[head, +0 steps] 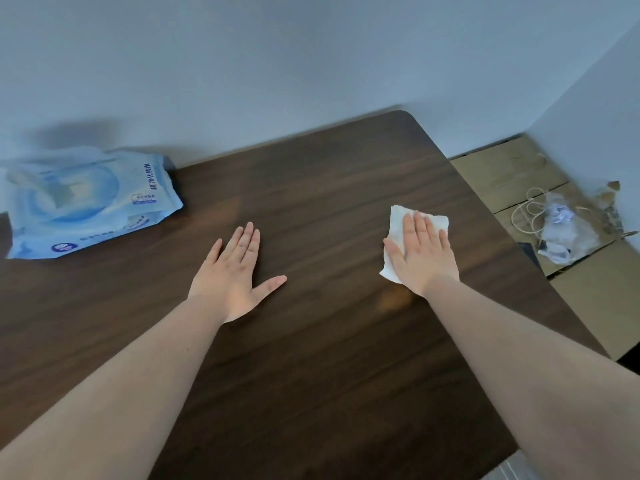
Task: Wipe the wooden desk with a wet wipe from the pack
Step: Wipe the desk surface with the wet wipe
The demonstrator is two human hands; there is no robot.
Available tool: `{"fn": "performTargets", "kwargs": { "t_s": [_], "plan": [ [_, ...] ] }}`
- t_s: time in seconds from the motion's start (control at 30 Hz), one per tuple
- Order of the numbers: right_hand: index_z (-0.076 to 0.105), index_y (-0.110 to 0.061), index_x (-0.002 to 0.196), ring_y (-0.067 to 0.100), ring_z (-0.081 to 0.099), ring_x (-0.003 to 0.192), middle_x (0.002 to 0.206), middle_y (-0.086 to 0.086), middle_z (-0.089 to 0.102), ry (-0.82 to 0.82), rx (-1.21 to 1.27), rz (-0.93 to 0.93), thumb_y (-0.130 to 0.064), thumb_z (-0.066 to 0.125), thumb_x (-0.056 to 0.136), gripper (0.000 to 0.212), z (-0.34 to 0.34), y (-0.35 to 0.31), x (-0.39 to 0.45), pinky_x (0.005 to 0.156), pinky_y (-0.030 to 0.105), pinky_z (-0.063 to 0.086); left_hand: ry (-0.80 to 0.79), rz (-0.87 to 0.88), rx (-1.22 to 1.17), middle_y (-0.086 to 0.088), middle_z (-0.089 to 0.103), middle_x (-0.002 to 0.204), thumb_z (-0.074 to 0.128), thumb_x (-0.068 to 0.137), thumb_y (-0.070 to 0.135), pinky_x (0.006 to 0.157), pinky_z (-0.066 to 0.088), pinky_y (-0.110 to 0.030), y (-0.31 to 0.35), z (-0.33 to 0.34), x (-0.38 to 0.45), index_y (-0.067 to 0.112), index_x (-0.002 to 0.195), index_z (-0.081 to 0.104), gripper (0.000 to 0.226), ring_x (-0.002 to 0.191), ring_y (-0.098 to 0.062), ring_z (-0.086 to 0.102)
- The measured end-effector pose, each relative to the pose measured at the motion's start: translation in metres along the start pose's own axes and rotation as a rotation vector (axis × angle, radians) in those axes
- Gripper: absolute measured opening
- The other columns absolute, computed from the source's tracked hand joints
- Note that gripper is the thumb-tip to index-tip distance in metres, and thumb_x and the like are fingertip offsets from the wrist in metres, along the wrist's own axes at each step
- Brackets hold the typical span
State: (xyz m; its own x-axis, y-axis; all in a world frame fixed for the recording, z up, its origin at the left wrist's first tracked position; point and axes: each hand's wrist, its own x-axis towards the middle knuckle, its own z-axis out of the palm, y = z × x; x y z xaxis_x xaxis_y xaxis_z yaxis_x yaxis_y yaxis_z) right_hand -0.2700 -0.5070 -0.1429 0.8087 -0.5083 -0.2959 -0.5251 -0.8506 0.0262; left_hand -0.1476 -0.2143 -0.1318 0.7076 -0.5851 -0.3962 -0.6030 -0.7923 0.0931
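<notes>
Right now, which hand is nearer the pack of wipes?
Left. The left hand lies flat right of the pack; the right hand presses the wipe farther right.

blue wipe pack (86, 206), vertical print "超净化纯水", smaller print blurred

The right hand (420, 254) hid most of the wet wipe (396, 230). The pack (86, 202) was blurred, its small print unreadable, its left end cut off.
</notes>
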Motion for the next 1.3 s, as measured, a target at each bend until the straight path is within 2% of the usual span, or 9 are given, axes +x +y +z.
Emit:
{"fn": "performTargets", "kwargs": {
  "t_s": [0.17,0.33,0.47,0.63,0.83,1.13,1.3],
  "plan": [
    [-0.011,-0.017,0.150,0.016,-0.012,0.146,0.160,0.001,-0.010,-0.023,-0.040,-0.129,-0.061,0.001,0.091,0.075,0.013,-0.035,-0.041,0.119,0.039,-0.004,0.076,-0.100,-0.044,0.002,-0.021,0.156,0.011,0.081,0.076,0.117,-0.006,-0.035,-0.033,0.021,-0.062,0.017,0.148,-0.015,0.093,0.144,-0.012,-0.017],
    [-0.010,-0.018,0.151,0.015,-0.013,0.146,0.160,0.000,-0.011,-0.020,-0.056,-0.234,-0.061,0.003,0.091,0.074,0.022,-0.083,-0.067,0.119,0.039,-0.004,0.092,-0.284,-0.082,-0.001,-0.017,0.157,0.007,0.079,0.077,0.118,-0.003,-0.037,-0.085,0.050,-0.142,0.015,0.149,-0.013,0.095,0.145,-0.014,-0.014],
    [-0.010,-0.017,0.151,0.014,-0.014,0.146,0.160,0.000,-0.012,-0.005,-0.092,-0.358,-0.059,0.002,0.092,0.073,0.026,-0.142,-0.085,0.119,0.038,-0.005,0.098,-0.454,-0.127,-0.005,-0.013,0.159,0.004,0.075,0.077,0.119,0.001,-0.038,-0.131,0.076,-0.205,0.012,0.149,-0.009,0.100,0.145,-0.017,-0.012],
    [-0.007,-0.019,0.151,0.014,-0.012,0.146,0.161,-0.002,-0.009,0.017,-0.068,-0.549,-0.059,0.008,0.094,0.071,0.034,-0.218,-0.113,0.118,0.037,-0.008,0.163,-0.595,-0.165,-0.006,-0.010,0.158,0.009,0.078,0.075,0.118,0.002,-0.039,-0.163,0.108,-0.271,0.009,0.149,-0.006,0.098,0.146,-0.018,-0.009],
    [-0.010,-0.021,0.150,0.015,-0.014,0.146,0.160,-0.002,-0.012,0.006,-0.087,-0.752,-0.060,0.005,0.093,0.070,0.044,-0.309,-0.149,0.118,0.039,-0.009,0.175,-0.877,-0.244,-0.008,-0.007,0.160,0.015,0.078,0.078,0.118,0.003,-0.043,-0.206,0.134,-0.341,0.008,0.150,-0.003,0.102,0.146,-0.021,-0.008],
    [-0.006,-0.021,0.151,0.014,-0.013,0.146,0.161,-0.003,-0.009,-0.008,-0.104,-0.993,-0.061,0.008,0.093,0.072,0.060,-0.428,-0.198,0.119,0.039,-0.008,0.192,-1.018,-0.269,-0.007,-0.010,0.159,0.009,0.074,0.083,0.119,0.001,-0.043,-0.238,0.152,-0.390,0.009,0.149,-0.006,0.106,0.146,-0.019,-0.011],
    [-0.002,-0.018,0.151,0.016,-0.008,0.147,0.161,-0.001,-0.004,0.005,-0.100,-1.134,-0.061,0.010,0.093,0.073,0.073,-0.505,-0.231,0.119,0.040,-0.005,0.208,-1.032,-0.264,-0.005,-0.009,0.160,0.004,0.072,0.086,0.119,0.001,-0.041,-0.240,0.153,-0.392,0.012,0.150,-0.006,0.108,0.146,-0.018,-0.010]
  ]
}}
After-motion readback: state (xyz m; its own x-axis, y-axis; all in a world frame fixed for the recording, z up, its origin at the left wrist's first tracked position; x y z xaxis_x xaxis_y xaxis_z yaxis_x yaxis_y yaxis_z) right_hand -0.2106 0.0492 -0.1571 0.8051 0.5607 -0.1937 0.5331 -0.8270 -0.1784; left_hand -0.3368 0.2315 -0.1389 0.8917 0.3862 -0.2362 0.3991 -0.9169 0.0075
